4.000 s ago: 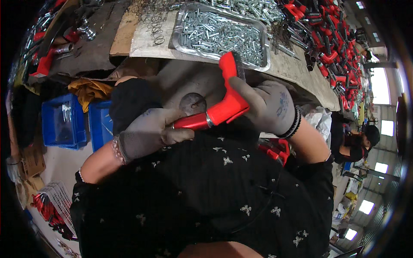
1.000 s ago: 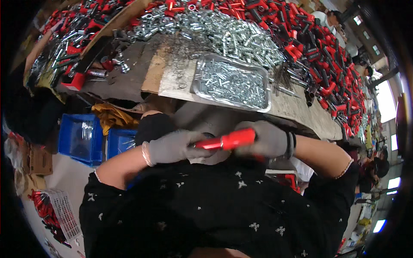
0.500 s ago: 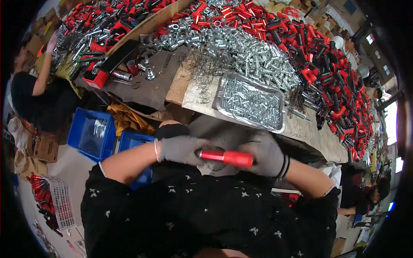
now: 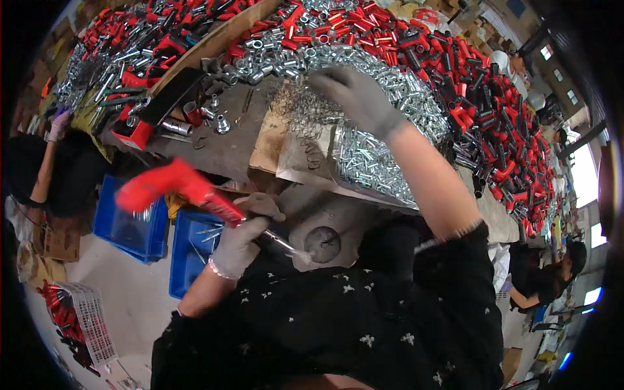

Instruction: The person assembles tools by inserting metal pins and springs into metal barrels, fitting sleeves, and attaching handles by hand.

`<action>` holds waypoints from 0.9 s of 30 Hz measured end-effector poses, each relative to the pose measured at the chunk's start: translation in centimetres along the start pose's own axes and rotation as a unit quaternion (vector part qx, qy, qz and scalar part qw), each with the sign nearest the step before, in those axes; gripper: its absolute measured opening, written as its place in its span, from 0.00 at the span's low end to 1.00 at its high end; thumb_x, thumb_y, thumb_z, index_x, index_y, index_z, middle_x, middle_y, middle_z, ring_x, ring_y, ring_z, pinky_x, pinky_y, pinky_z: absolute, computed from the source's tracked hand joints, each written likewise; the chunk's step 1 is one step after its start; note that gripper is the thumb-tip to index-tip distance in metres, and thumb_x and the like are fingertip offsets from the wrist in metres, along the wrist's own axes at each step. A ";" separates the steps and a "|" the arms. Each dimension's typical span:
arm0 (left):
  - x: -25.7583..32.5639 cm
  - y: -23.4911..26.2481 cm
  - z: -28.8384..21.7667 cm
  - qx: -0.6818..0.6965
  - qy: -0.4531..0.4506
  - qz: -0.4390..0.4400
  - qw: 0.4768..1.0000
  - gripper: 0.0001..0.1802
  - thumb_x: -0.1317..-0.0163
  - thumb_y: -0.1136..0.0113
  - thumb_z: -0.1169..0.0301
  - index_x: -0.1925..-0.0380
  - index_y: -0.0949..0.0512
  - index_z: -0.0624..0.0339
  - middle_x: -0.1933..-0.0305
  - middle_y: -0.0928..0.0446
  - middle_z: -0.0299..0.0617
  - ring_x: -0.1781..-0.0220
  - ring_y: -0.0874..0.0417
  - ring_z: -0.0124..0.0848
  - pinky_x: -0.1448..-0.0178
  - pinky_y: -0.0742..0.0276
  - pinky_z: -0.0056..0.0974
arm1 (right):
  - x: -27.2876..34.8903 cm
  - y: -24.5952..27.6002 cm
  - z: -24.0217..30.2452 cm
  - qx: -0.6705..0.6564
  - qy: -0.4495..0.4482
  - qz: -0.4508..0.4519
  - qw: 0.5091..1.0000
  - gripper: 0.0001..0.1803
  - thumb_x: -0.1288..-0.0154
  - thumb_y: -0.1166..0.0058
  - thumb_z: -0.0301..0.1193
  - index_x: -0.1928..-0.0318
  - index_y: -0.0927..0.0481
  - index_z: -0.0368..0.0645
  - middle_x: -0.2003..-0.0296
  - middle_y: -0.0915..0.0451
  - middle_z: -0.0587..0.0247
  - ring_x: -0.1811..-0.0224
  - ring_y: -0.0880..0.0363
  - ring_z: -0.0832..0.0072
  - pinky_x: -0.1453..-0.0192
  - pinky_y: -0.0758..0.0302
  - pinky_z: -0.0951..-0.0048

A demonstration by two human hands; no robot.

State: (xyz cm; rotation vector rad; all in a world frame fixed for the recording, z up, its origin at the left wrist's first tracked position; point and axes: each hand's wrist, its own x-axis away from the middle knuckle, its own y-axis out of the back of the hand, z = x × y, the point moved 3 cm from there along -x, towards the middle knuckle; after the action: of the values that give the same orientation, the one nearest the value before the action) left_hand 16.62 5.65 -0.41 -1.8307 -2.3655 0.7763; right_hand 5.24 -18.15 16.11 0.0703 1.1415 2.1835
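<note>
My left hand (image 4: 246, 235), in a pale glove, is closed round a red pistol-shaped tool handle with a metal shaft (image 4: 174, 188). The bent red grip points to the upper left and is blurred; the bright shaft comes out of the fist toward my body. My right hand (image 4: 357, 101), gloved in grey, is stretched over the bench above the tangled thin wire springs (image 4: 302, 107), beside the heap of silvery metal sleeves (image 4: 416, 97). Its fingertips are dark and smeared, so their grip is hidden. Under the right forearm lies a tray of small metal pins (image 4: 370, 162).
Red and black handles (image 4: 494, 123) are heaped along the right of the bench. A wooden board (image 4: 214, 45) divides the piles at the left. Blue bins (image 4: 133, 224) and a white basket (image 4: 94, 325) stand at the lower left. Co-workers sit at both sides.
Both hands were together round the red tool before my body. Now the right hand has let go and moved up over the springs; the left has swung the tool to the left.
</note>
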 end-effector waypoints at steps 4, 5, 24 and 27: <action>2.7 0.1 0.0 0.308 0.219 -0.024 0.925 0.18 0.38 0.40 0.55 0.54 0.23 0.54 0.58 0.29 0.37 0.60 0.24 0.31 0.56 0.26 0.38 | -13.7 -3.7 -9.1 0.348 -0.002 0.054 0.936 0.19 0.37 0.46 0.35 0.45 0.18 0.53 0.48 0.17 0.51 0.45 0.18 0.56 0.40 0.23 0.58; 3.2 1.1 1.6 0.292 0.190 0.015 0.937 0.20 0.35 0.43 0.52 0.51 0.26 0.51 0.60 0.30 0.38 0.63 0.25 0.31 0.58 0.27 0.38 | -15.3 -5.4 -10.4 0.400 0.021 0.101 0.911 0.19 0.38 0.45 0.34 0.45 0.18 0.52 0.48 0.17 0.51 0.44 0.19 0.55 0.40 0.24 0.58; 4.7 4.3 6.6 0.265 0.250 -0.080 0.928 0.19 0.34 0.40 0.52 0.48 0.25 0.46 0.47 0.24 0.38 0.59 0.24 0.27 0.53 0.27 0.37 | 0.7 8.0 -15.5 0.218 -0.293 -0.082 0.927 0.30 0.36 0.46 0.48 0.45 0.22 0.34 0.49 0.17 0.46 0.41 0.21 0.54 0.37 0.26 0.59; 4.0 1.2 5.4 0.253 0.236 -0.085 0.934 0.13 0.30 0.45 0.62 0.47 0.25 0.49 0.47 0.24 0.39 0.55 0.25 0.27 0.51 0.27 0.38 | 1.1 6.1 -17.0 0.305 -0.304 -0.074 0.900 0.25 0.35 0.47 0.45 0.48 0.20 0.38 0.50 0.17 0.45 0.43 0.20 0.52 0.39 0.24 0.57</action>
State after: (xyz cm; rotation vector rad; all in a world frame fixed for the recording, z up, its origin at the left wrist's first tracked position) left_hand 14.66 7.60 -6.69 -1.3853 -1.7793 0.7320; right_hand -4.53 -32.06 9.86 0.8460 1.3350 1.4266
